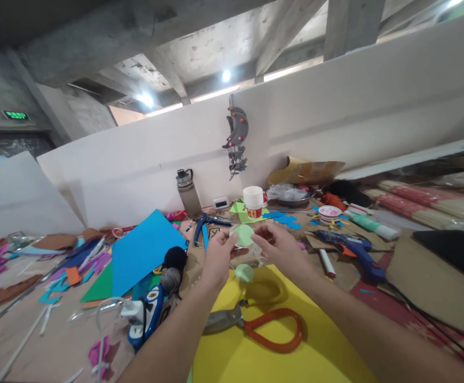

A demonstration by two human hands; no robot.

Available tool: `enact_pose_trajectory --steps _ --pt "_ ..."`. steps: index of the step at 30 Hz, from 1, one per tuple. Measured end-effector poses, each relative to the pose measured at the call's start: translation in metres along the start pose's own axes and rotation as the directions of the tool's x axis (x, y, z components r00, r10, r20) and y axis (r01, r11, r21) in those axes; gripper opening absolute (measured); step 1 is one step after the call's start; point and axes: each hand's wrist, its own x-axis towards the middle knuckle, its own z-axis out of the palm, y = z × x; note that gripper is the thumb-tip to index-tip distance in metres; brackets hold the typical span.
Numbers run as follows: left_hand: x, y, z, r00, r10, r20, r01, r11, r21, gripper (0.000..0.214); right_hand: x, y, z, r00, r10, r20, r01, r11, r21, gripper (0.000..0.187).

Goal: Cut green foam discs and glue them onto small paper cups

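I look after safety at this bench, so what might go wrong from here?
1. The scissors lie on the yellow sheet, metal end beside the left forearm; lowering that arm might scrape it.
2. A second green disc sits just below the hands, apparently loose, so a stray brush could shift it.
3. The blue glue gun lies near the right forearm; its trailing cord might snag. Whether it is hot cannot be told.

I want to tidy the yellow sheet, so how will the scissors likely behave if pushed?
The scissors lie flat on the yellow sheet, so they will probably slide rather than roll or tip. Their broad metal blade suggests some weight for their size. The wide orange loop sticking out sideways could make them pivot if pushed there.
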Motion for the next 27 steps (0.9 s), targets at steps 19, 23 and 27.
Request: enact_pose_trajectory --steps 19,23,27 --pt "-0.008 -0.005 0.009 0.975 -0.079 0.210 0.076 0.997 0.023 0.036 0.001 -0.004 0.004 0.990 0.117 -0.078 -0.111 0.991 0.077 0.017" --pt "-0.010 -0.003 0.011 0.974 -0.105 0.201 0.098 0.994 0.045 0.039 -0.001 0.001 0.008 0.989 0.131 -0.064 -0.129 0.991 0.033 0.018" --pt "-0.011 -0.002 0.012 0.977 -0.114 0.181 0.103 0.992 0.067 0.040 0.000 0.008 0.009 0.990 0.138 -0.018 -0.137 0.990 0.013 0.014"
